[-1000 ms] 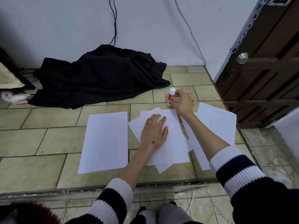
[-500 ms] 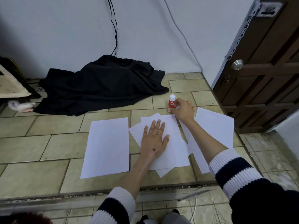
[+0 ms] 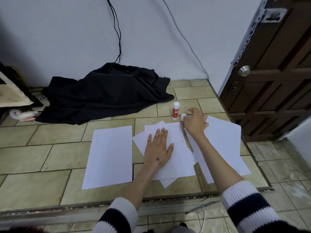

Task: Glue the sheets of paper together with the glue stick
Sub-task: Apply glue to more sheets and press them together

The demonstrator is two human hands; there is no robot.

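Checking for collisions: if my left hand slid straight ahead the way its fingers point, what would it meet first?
Past the paper's far edge, the left hand would probably meet the upright glue stick first, though it may pass just left.

This is a room in a home, seen at floor level: beige floor tiles [image 3: 50, 158] run to a plain white wall [image 3: 67, 39] at the far side, a dark panelled wooden door [image 3: 276, 84] with a round metal knob [image 3: 243, 70] stands far right, and a black garment [image 3: 104, 93] lies crumpled on the floor under hanging cables [image 3: 117, 31].
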